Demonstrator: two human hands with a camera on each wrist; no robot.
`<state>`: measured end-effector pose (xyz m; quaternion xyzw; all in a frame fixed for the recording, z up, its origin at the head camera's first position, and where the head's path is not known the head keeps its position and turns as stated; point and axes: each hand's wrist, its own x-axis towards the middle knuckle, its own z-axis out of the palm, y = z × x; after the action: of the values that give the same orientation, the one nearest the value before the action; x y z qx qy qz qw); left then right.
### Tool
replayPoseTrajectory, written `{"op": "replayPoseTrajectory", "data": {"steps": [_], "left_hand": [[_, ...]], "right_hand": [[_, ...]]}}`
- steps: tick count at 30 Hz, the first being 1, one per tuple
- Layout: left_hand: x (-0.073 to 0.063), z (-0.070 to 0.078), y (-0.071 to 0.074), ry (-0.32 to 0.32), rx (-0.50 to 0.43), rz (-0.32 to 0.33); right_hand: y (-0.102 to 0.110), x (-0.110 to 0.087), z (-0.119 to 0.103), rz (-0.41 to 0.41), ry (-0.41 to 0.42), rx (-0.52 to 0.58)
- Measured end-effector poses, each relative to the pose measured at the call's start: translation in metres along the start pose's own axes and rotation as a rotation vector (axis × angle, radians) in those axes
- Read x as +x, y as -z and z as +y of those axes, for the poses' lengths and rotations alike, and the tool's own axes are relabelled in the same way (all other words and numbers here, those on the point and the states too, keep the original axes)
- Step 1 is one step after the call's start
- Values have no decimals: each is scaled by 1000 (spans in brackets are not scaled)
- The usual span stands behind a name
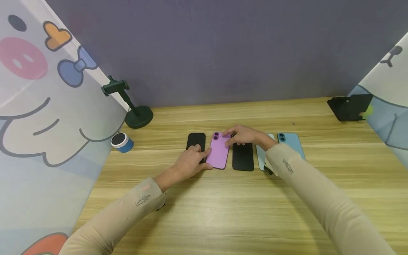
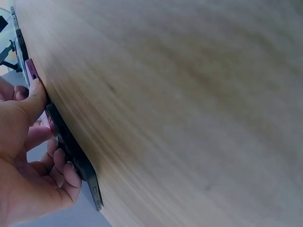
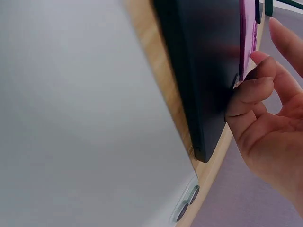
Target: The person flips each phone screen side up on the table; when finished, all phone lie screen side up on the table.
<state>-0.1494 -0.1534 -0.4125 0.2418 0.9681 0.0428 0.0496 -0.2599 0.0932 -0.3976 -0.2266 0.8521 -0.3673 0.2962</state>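
Observation:
A pink phone lies back up on the wooden table, between a black phone on its left and another black phone on its right. My left hand grips the pink phone's lower left edge with thumb and index finger, its other fingers curled over the left black phone. At the pink phone's upper right corner, my right hand holds on with thumb and index finger. Its remaining fingers bend against the right black phone. A pale phone lies partly under the right forearm.
A light blue phone ends the row on the right. On the left stand a dark green phone stand and a blue-and-white jar with a dark top. A black folding stand sits at the back right, near the partition.

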Motion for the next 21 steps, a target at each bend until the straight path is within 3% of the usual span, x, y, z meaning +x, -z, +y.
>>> {"op": "replayPoseTrajectory", "data": {"steps": [21], "left_hand": [[0, 0, 1, 13, -39, -26]], "right_hand": [[11, 9, -9, -39, -77, 69]]}}
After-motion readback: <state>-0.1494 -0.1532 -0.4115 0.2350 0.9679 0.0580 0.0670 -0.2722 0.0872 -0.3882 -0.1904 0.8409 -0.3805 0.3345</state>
